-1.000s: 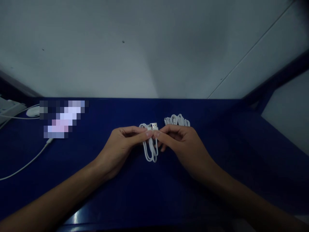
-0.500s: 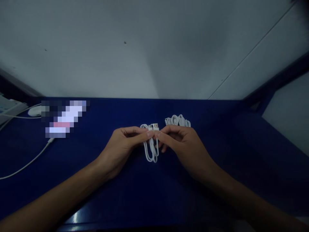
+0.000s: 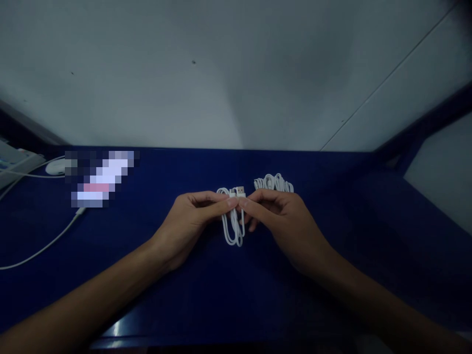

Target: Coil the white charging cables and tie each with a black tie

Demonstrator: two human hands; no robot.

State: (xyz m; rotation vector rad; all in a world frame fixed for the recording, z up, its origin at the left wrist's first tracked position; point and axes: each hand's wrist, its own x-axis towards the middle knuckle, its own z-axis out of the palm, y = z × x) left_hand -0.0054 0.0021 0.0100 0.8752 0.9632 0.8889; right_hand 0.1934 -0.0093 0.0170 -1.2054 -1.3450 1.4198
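A coiled white USB cable (image 3: 233, 231) is held between both hands above the blue table (image 3: 221, 295), its loops hanging down and its metal plug ends pointing away from me. My left hand (image 3: 188, 216) pinches the coil from the left, thumb on top near the plugs. From the right, my right hand (image 3: 283, 216) pinches beside the USB plug, its thumb tip almost meeting the left one. Just beyond my right hand lies a bunch of coiled white cables (image 3: 275, 183), partly hidden by that hand.
At left lies a lit, pixelated phone-like screen (image 3: 101, 179) with a white cord (image 3: 47, 255) running from its near end. A white rounded object (image 3: 55, 167) and more cords lie farther left. A pale wall (image 3: 221, 98) rises behind the table; a blue frame bar (image 3: 424, 128) stands at right.
The view has shifted slightly, so everything sits a little farther right and higher. Both hands keep their pinch on the USB cable, with hardly any other movement.
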